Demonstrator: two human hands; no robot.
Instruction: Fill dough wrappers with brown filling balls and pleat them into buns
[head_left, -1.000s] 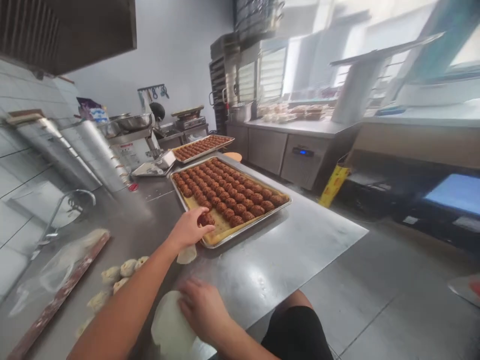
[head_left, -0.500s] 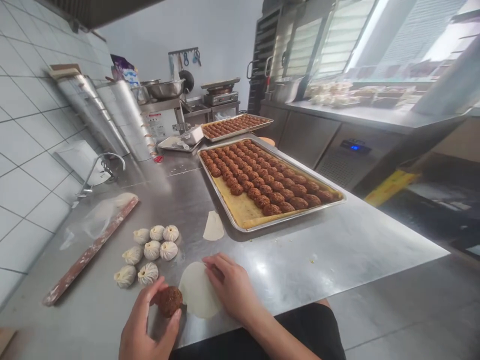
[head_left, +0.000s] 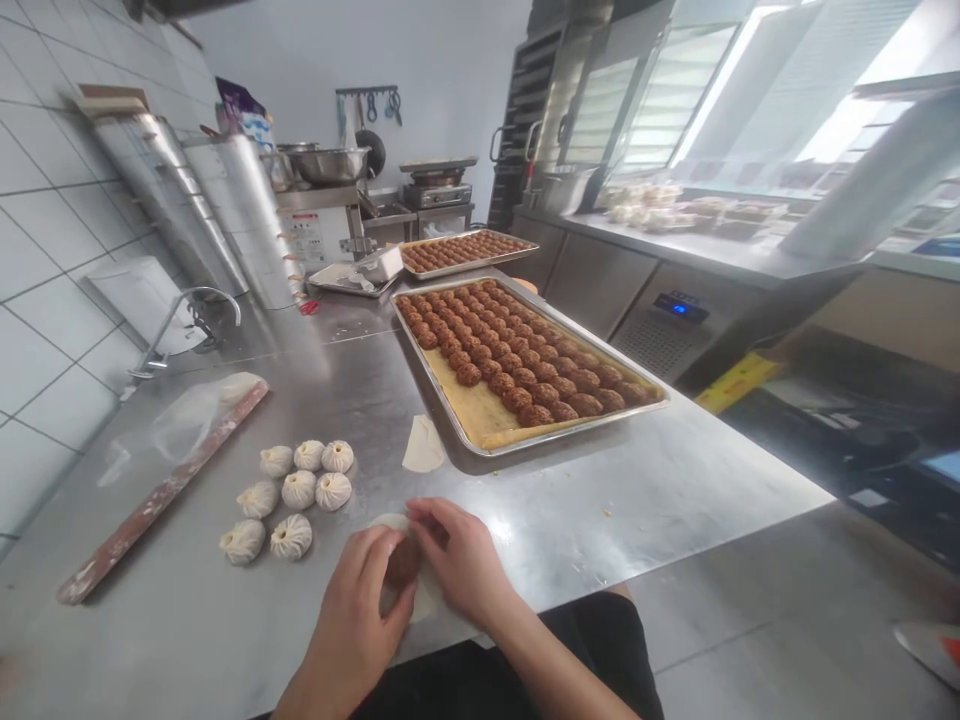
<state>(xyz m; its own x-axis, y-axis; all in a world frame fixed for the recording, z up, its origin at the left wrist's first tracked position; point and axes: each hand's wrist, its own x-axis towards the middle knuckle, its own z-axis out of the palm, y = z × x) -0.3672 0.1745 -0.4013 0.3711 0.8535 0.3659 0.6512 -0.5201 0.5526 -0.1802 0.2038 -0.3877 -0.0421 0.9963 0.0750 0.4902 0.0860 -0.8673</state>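
Low in the head view, my left hand (head_left: pixel 364 600) curls around a brown filling ball (head_left: pixel 403 562), which sits over a pale round dough wrapper (head_left: pixel 424 600). My right hand (head_left: pixel 457 555) pinches the wrapper's far right edge between thumb and fingers. Much of the ball and wrapper is hidden by my hands. To the left stand several pleated buns (head_left: pixel 298 490) in loose rows. A separate piece of dough sheet (head_left: pixel 424 444) lies just beyond my hands.
A large lined tray (head_left: pixel 480 410) bears many filling balls, with a second tray (head_left: pixel 469 250) behind it. A flour-dusted rolling pin (head_left: pixel 161 495) lies at the left, near a faucet (head_left: pixel 161 340). The steel table (head_left: pixel 540 540) ends at the right front.
My left hand has moved right with the filling ball, from beside the wrapper to over it. My right hand stays at the wrapper's edge. The view has shifted slightly.
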